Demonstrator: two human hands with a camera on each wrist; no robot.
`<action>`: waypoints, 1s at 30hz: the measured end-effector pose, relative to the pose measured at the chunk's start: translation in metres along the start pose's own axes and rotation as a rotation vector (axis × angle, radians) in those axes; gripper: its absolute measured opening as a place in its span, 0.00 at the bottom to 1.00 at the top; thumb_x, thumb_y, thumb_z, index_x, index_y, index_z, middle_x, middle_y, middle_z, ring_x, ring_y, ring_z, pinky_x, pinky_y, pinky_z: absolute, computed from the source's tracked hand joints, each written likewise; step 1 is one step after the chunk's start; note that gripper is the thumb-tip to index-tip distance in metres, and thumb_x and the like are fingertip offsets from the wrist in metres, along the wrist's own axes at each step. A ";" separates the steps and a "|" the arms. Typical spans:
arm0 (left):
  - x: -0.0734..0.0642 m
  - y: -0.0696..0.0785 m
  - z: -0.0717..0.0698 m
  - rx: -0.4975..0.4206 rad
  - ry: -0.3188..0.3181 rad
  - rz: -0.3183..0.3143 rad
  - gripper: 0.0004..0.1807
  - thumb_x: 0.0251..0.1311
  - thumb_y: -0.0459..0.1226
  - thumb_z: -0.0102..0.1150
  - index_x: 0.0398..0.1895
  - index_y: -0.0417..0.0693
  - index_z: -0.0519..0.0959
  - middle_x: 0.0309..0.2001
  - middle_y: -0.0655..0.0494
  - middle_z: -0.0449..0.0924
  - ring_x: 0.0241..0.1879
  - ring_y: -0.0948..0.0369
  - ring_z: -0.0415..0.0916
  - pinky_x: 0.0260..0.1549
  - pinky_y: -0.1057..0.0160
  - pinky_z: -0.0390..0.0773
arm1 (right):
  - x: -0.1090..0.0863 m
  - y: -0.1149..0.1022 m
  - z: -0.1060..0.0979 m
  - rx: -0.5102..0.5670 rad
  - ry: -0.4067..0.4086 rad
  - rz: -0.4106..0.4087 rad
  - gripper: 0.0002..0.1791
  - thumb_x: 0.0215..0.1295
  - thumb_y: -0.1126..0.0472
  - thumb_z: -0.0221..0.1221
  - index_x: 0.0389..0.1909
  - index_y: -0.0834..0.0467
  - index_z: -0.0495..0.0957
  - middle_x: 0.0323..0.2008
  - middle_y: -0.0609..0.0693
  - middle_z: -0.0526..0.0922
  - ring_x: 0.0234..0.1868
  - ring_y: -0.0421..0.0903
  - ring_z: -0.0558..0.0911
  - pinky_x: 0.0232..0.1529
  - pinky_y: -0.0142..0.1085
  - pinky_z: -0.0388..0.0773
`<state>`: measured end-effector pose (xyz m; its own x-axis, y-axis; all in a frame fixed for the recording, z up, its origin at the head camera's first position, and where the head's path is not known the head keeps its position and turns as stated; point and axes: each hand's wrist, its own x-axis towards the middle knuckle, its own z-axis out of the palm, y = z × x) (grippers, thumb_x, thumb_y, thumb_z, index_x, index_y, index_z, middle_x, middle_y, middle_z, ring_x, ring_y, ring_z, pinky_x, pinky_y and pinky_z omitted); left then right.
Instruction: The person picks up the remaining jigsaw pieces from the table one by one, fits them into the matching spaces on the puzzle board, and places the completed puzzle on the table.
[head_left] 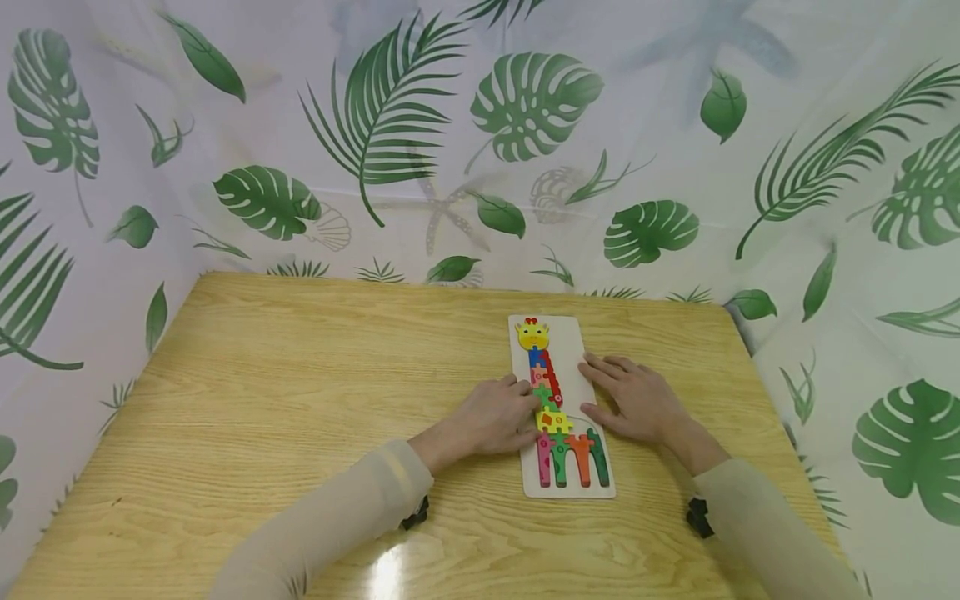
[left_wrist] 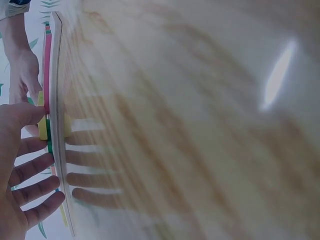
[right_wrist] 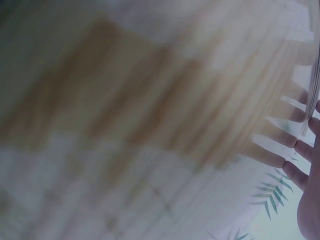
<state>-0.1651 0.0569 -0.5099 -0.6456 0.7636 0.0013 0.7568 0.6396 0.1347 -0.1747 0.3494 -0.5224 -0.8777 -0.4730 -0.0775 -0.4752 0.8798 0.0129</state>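
Observation:
A white puzzle board (head_left: 564, 358) lies on the table, bearing a giraffe of coloured pieces. Its yellow head (head_left: 533, 337) is at the far end, with blue, pink, red and green neck pieces below it. A yellow piece (head_left: 556, 422) sits at the body; in the left wrist view it stands out above its neighbours. Several leg pieces (head_left: 581, 461) fill the near end. My left hand (head_left: 498, 417) is at the board's left edge, fingers spread, thumb and fingertips near the yellow piece. Along the right edge, my right hand (head_left: 633, 396) rests with its fingers extended.
The wooden table (head_left: 322, 375) extends far to the left of the board. A leaf-patterned cloth (head_left: 450, 150) hangs behind it and along both sides. A dark wrist strap (head_left: 700, 517) shows under the right sleeve.

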 end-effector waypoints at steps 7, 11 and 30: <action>-0.001 0.001 -0.001 -0.008 -0.003 -0.008 0.20 0.71 0.55 0.59 0.54 0.55 0.86 0.53 0.57 0.85 0.47 0.60 0.79 0.45 0.63 0.83 | 0.000 0.000 0.001 -0.004 -0.002 0.000 0.43 0.73 0.29 0.52 0.81 0.48 0.64 0.81 0.50 0.66 0.76 0.61 0.71 0.71 0.64 0.73; -0.001 0.001 -0.001 -0.005 -0.007 -0.008 0.20 0.72 0.55 0.58 0.54 0.55 0.85 0.53 0.57 0.85 0.47 0.60 0.79 0.43 0.63 0.83 | 0.000 0.001 0.002 -0.006 0.003 0.001 0.43 0.73 0.28 0.51 0.81 0.47 0.64 0.81 0.50 0.66 0.76 0.60 0.71 0.70 0.64 0.74; -0.001 -0.001 0.000 0.004 0.007 0.018 0.18 0.73 0.53 0.57 0.52 0.54 0.86 0.48 0.58 0.85 0.43 0.61 0.78 0.39 0.65 0.81 | 0.001 0.003 0.002 -0.004 -0.001 -0.001 0.43 0.73 0.28 0.51 0.81 0.47 0.64 0.81 0.50 0.66 0.77 0.61 0.71 0.69 0.64 0.74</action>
<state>-0.1653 0.0556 -0.5102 -0.6328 0.7743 0.0105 0.7685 0.6263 0.1307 -0.1769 0.3513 -0.5248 -0.8772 -0.4737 -0.0781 -0.4762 0.8792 0.0166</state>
